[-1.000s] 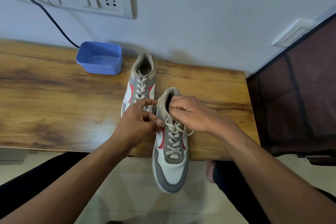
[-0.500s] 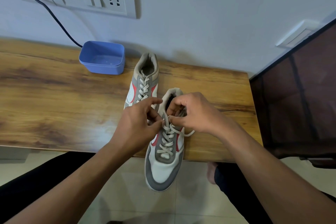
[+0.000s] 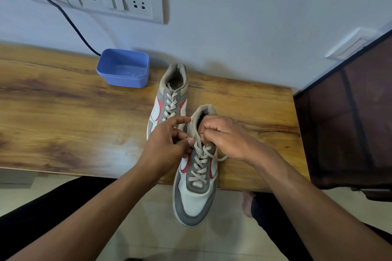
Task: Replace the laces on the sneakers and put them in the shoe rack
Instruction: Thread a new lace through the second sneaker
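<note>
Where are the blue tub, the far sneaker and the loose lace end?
blue tub [image 3: 125, 80], head view, front wall.
far sneaker [image 3: 170, 101], head view, laced middle.
loose lace end [image 3: 222, 158], head view, its curved outer stretch.

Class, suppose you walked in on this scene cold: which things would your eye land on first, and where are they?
Both hands meet at the top of the near sneaker, the left hand and right hand pinching its lace, while its toe overhangs the wooden table's front edge. Behind it lies a second sneaker, laced, with a blue tub by the wall.
</note>
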`<action>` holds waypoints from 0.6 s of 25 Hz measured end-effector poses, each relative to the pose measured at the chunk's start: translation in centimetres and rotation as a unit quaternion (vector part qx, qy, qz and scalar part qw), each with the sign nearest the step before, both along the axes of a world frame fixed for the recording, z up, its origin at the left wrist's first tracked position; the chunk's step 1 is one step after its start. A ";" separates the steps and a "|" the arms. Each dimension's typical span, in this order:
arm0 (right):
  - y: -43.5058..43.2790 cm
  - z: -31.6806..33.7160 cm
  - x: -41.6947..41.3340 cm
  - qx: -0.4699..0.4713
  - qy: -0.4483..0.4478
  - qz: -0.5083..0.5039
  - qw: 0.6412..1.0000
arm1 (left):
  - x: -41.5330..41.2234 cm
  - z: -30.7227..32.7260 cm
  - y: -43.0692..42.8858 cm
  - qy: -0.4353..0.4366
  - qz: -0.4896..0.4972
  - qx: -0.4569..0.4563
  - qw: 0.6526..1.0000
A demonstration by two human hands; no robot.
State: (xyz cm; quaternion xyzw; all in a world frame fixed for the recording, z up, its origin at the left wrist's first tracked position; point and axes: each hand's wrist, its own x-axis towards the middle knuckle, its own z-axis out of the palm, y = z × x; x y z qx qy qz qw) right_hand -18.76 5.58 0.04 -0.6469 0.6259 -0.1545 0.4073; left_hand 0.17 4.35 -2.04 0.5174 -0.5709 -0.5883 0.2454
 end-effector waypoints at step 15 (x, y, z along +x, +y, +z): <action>-0.1 0.6 0.1 0.018 0.013 -0.015 1.000 | 1.5 -1.8 -2.5 -0.110 -0.209 -0.431 0.871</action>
